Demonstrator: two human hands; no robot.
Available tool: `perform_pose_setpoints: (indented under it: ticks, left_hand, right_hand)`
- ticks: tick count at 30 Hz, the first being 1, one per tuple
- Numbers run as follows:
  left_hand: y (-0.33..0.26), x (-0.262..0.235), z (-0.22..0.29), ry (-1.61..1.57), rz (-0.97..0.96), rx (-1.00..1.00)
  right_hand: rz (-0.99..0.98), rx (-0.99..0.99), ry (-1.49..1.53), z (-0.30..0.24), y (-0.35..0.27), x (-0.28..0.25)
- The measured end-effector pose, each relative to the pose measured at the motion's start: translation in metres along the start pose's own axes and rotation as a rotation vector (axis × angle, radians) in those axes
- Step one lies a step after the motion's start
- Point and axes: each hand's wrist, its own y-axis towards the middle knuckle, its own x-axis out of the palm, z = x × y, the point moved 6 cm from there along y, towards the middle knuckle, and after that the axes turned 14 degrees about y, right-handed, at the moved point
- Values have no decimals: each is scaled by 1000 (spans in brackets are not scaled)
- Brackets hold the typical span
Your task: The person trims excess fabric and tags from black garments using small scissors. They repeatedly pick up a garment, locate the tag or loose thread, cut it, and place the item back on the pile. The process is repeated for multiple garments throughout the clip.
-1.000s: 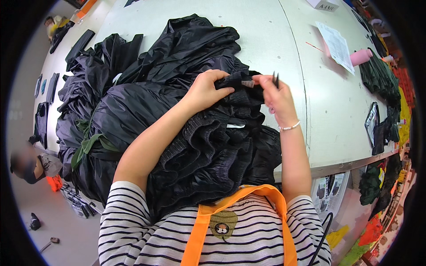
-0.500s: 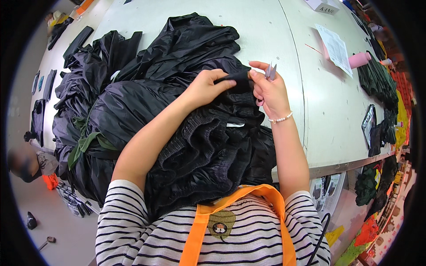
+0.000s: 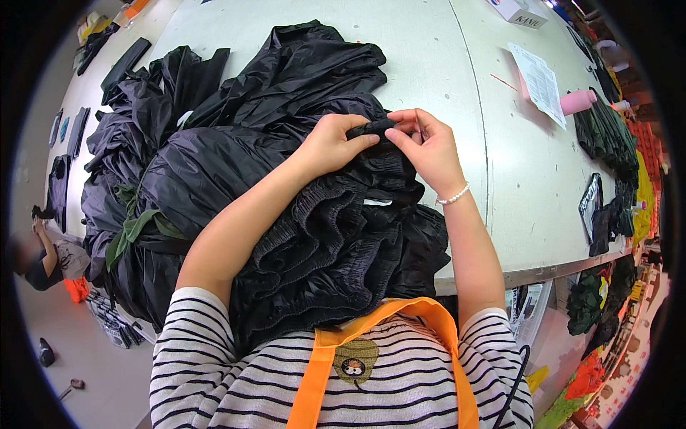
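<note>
A heap of shiny black garments [image 3: 214,171] is piled in front of me, with gathered elastic edges [image 3: 329,229] along its near side. My left hand [image 3: 334,143] is closed on a fold of one black garment [image 3: 371,129], thumb on top. Close beside it, my right hand [image 3: 429,150] pinches the same fold between thumb and fingers. A small part of the thread snips [image 3: 423,133] shows among the right fingers; the rest is hidden. A white label [image 3: 377,202] lies on the fabric just below the hands.
A dark green cloth tie [image 3: 139,227] binds the heap at left. On the white table [image 3: 443,64] are a printed sheet [image 3: 539,82], a pink thread cone [image 3: 577,101] and a white box [image 3: 520,11]. Another person [image 3: 46,257] is at far left.
My right hand has turned inward and moved slightly left and down against the fold. The snips' blades, upright before, are now mostly hidden. My left hand keeps its hold.
</note>
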Motion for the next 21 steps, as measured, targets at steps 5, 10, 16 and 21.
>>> perform_pose_setpoints:
  ticks: [5,10,16,21]
  left_hand:
    - [0,-1,14,383,26,226]
    - [4,-2,5,126,173,286]
    - [1,3,-1,-51,-52,-37]
    - [-1,2,-1,-2,-55,-45]
  right_hand:
    - [-114,-154,-351,-21,3,9]
    - [-40,-161,-314,-14,3,10]
    - [101,-178,-327,-3,-3,14]
    - [206,-102,-194,6,15,-17]
